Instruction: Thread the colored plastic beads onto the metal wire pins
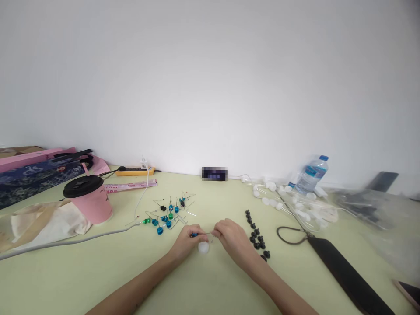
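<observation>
My left hand (193,236) is closed around a small blue piece (194,235), mostly hidden by the fingers. A thin wire (209,232) runs from there toward my right hand (226,236), whose fingertips pinch it. Just below the fingertips is a translucent white round piece (204,247); whether it touches the left thumb I cannot tell. Left of my hands lie several shiny blue pieces (159,230) and green ones (146,221) with thin bent wires. Several black knob-like parts (257,245) form a line to the right of my right hand.
A pink cup (93,205) with black lid and a yellow power strip (135,171) stand left. A phone-like screen (214,174) leans at the wall. White disc-ended parts (300,208), a water bottle (311,175) and a black strapped case (348,273) lie right. A grey cable (82,241) crosses the left.
</observation>
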Available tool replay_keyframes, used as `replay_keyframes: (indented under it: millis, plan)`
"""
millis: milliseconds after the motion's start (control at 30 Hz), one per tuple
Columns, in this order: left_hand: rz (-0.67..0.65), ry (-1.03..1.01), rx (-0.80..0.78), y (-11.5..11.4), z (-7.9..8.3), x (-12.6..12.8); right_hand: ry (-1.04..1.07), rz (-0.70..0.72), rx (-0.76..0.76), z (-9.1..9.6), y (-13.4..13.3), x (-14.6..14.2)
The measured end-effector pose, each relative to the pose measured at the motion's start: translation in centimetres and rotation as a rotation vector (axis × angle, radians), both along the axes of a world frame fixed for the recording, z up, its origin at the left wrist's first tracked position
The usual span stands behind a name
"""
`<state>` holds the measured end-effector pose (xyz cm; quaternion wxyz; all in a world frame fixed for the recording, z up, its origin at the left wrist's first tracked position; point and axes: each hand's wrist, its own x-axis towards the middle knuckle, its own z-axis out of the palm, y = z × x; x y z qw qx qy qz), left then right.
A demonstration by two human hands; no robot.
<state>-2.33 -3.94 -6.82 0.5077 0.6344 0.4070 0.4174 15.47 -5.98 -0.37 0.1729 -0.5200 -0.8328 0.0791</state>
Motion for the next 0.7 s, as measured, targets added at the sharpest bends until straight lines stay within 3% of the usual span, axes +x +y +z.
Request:
replay_keyframes:
  millis: [200, 367, 533, 700]
  plan:
    - [0.007, 0.121, 0.052, 0.4, -1.2, -0.3, 0.019, -0.068, -0.008, 1.4, 1.0, 2.8]
    - [-0.006, 0.187, 0.063, 0.2, -0.9, -0.6, 0.014, -0.133, -0.024, 2.7, 1.5, 4.3]
    - [0.027, -0.037, -0.028, 0.2, -0.2, -0.9, -0.048, -0.212, -0.059, 1.1, 1.6, 4.0]
    - [0.042, -0.37, -0.157, 1.2, -1.3, -0.8, -0.168, -0.271, -0.13, -1.7, 3.2, 4.4]
